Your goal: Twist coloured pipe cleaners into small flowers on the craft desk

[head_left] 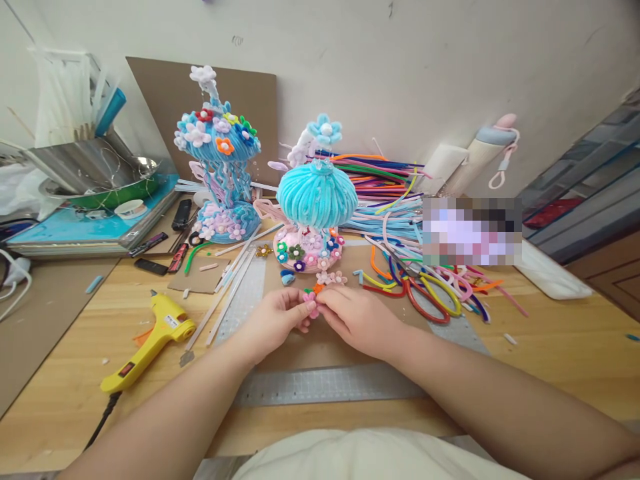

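Note:
My left hand [275, 321] pinches a small pink pipe-cleaner flower [312, 305] between thumb and fingers. Against the same flower, the fingertips of my right hand [357, 319] are closed, partly hiding it. An orange flower [318, 288] sits just behind my fingertips, and pale pink flowers [334, 277] lie beyond it. Farther back stands a turquoise pipe-cleaner jellyfish [317, 193] on a round pink base [286, 239] covered with small flowers. To its left is a blue jellyfish [223, 143] decorated with many-coloured flowers.
At left lies a yellow glue gun [163, 327]. Right of my hands are red-handled scissors [425, 303], yellow-handled scissors [443, 293] and loose pipe cleaners [380, 280]. Bundled pipe cleaners [390, 217] lie behind. Cardboard [300, 353] covers part of a grey cutting mat [320, 389].

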Tool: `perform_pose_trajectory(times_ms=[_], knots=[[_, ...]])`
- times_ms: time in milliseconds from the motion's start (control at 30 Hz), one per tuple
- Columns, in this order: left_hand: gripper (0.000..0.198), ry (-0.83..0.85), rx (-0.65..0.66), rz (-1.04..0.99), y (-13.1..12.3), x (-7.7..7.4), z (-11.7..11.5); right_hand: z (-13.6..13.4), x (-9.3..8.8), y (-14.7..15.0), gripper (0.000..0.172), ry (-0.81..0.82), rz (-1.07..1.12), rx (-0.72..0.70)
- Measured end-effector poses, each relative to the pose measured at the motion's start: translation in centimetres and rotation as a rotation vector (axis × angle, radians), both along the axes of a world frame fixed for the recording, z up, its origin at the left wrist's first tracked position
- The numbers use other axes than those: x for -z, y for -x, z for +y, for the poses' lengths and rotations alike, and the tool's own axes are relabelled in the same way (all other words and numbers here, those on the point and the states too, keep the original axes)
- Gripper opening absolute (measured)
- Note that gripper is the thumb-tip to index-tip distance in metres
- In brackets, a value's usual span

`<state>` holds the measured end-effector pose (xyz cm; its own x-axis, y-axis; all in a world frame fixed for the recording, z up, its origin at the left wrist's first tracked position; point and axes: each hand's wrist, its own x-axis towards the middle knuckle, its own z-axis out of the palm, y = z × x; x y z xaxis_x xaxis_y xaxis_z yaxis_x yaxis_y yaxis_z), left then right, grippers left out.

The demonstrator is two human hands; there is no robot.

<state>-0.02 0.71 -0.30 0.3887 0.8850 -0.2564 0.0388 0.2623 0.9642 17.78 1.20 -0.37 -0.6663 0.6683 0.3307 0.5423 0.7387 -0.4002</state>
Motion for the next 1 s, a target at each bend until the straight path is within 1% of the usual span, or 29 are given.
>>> perform_pose_trajectory(times_ms=[67,133,167,200,300,333,367,400,433,500,567,600,667,733,800,867,933,1000], knots=[[0.021,-0.079,0.019,0.042,0.0,0.2,0.0,-0.1,-0.1,0.0,0.015,0.035,0.022,-0.004],[0.019,-0.171,0.033,0.098,-0.1,0.2,-0.1,-0.1,-0.2,0.1,0.014,0.140,0.123,0.009],[0.019,-0.220,0.034,0.138,-0.1,0.2,-0.2,-0.1,-0.2,0.2,0.015,0.231,0.188,0.036],[0.019,-0.278,0.034,0.186,-0.1,0.1,-0.3,0.0,-0.2,0.3,0.016,0.357,0.252,0.065],[0.019,-0.485,0.031,0.366,-0.1,-0.3,-0.5,0.3,-0.2,0.6,0.019,0.826,0.421,0.112],[0.019,-0.537,0.030,0.415,0.0,-0.4,-0.5,0.4,-0.1,0.7,0.019,0.945,0.464,0.112],[0.019,-0.561,0.030,0.445,0.0,-0.5,-0.5,0.4,-0.1,0.8,0.019,1.015,0.493,0.110],[0.019,-0.554,0.034,0.451,0.1,-0.5,-0.4,0.5,-0.1,0.8,0.018,1.029,0.508,0.112],[0.019,-0.522,0.043,0.439,0.2,-0.4,-0.4,0.5,0.0,0.8,0.017,0.999,0.518,0.116],[0.022,-0.422,0.089,0.387,0.4,-0.3,-0.2,0.5,0.0,0.7,0.011,0.878,0.542,0.096],[0.023,-0.323,0.130,0.310,0.5,-0.2,-0.1,0.5,0.1,0.5,0.009,0.760,0.556,0.031],[0.022,-0.273,0.130,0.260,0.5,-0.2,-0.1,0.5,0.1,0.5,0.008,0.726,0.556,-0.003],[0.023,-0.160,0.088,0.131,0.4,-0.3,0.0,0.5,0.3,0.3,0.009,0.702,0.539,-0.037],[0.026,-0.034,0.039,-0.009,0.3,-0.4,-0.1,0.5,0.5,0.2,0.011,0.686,0.515,-0.018],[0.027,0.062,0.018,-0.123,0.2,-0.5,-0.1,0.6,0.6,0.2,0.012,0.608,0.461,0.006],[0.025,0.108,0.006,-0.172,0.1,-0.6,-0.1,0.6,0.5,0.0,0.013,0.442,0.370,-0.004],[0.026,0.118,-0.014,-0.140,0.2,-0.7,-0.1,0.5,0.4,-0.1,0.012,0.249,0.271,-0.034],[0.028,0.122,-0.028,-0.081,0.2,-0.7,-0.1,0.5,0.2,-0.3,0.013,0.115,0.167,-0.063]])
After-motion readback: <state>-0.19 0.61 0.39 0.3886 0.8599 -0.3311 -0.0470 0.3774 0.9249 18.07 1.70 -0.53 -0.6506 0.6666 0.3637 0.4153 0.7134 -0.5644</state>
